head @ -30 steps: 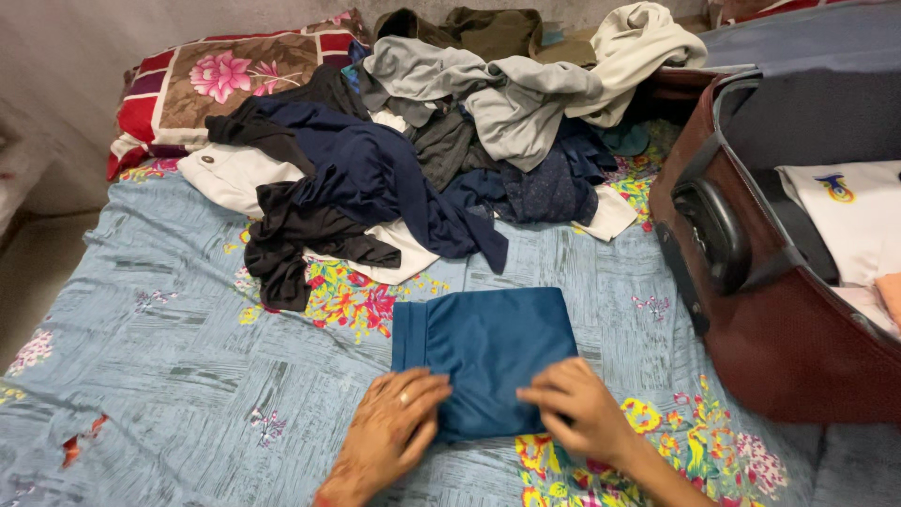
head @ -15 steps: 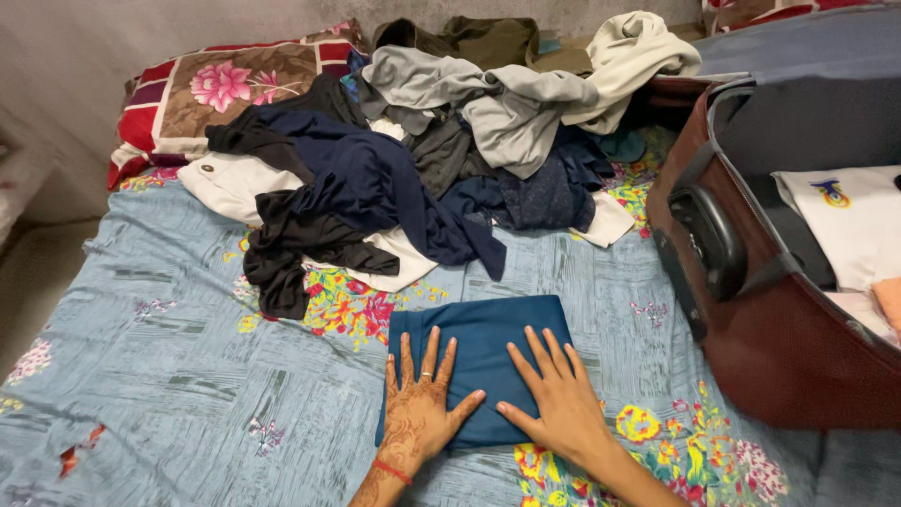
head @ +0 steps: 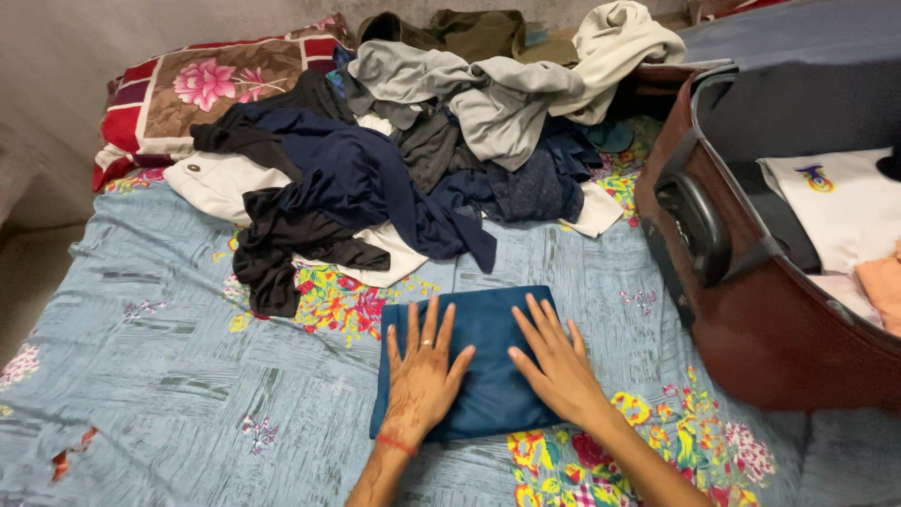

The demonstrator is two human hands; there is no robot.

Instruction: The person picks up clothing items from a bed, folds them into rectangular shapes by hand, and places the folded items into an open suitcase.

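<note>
1. Against the view half a second back: both hands lie in nearly the same place on the folded cloth, fingers fanned as before. One second back the fingers were curled at the cloth's near edge; they are now laid out flat on top of it.
2. Left hand (head: 422, 376): palm down, fingers spread wide, flat on the left half of the folded dark-blue cloth (head: 483, 333). Ring on one finger, red thread at the wrist. It grasps nothing, only presses.
3. Right hand (head: 556, 366): palm down, fingers spread, flat on the right half of the same cloth. No pinch, nothing clasped.
4. The folded cloth is a neat rectangle lying on the bed sheet (head: 160, 376), in front of the person, just before the clothes pile.
5. Surface: a light-blue sheet with bright floral patches covers the bed.
6. Heap of unfolded clothes (head: 422, 160) lies beyond the folded cloth: navy, black, grey, white and olive pieces tangled together.
7. Floral pillow (head: 202, 89) with a red border sits at the far left, partly under the heap.
8. Open maroon suitcase (head: 751, 310) stands on the right of the bed; folded white and peach garments lie inside.
9. Plain pale wall behind the bed.
</note>
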